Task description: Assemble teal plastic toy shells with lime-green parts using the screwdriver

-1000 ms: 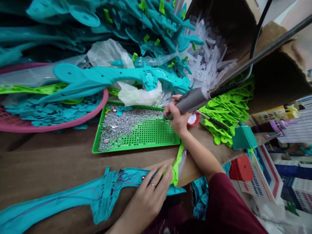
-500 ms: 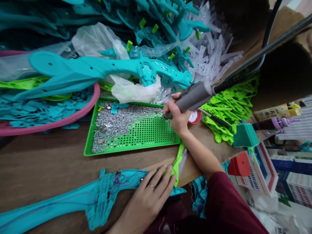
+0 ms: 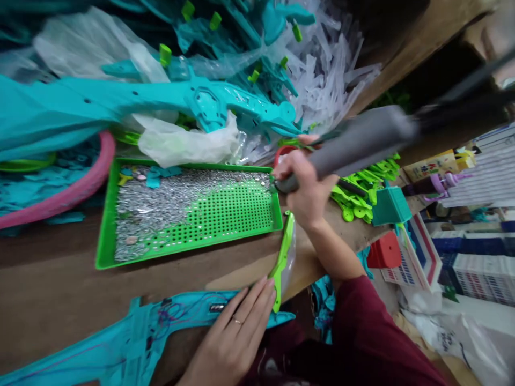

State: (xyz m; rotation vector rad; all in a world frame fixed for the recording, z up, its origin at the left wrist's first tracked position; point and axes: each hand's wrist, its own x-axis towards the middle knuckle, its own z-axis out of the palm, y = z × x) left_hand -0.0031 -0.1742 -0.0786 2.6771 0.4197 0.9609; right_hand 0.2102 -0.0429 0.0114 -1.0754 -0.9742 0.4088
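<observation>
My right hand [image 3: 306, 187] is wrapped round a grey electric screwdriver [image 3: 358, 142], blurred by motion. The tool's tip is at the right end of a green perforated tray [image 3: 229, 212], which holds a heap of small silver screws [image 3: 156, 206]. My left hand [image 3: 237, 332] lies flat, fingers stretched out. Beneath its fingertips are a teal plastic shell [image 3: 189, 308] and the lower end of a lime green part [image 3: 285, 249] with a clear piece along its side. Thin wires [image 3: 173, 313] run inside the shell. What sits under my palm is hidden.
Behind the tray lies another long teal shell [image 3: 156, 102], by crumpled white plastic [image 3: 193, 142]. A pink-rimmed basket [image 3: 60, 195] of small teal pieces is on the left. Clear strips [image 3: 322, 75] and lime green parts [image 3: 354, 198] are piled right, near a red bowl [image 3: 279, 155].
The view has shifted, moving the tray left in the picture. My right hand has carried the screwdriver right, toward the tray's end. My left fingers have drawn closer together.
</observation>
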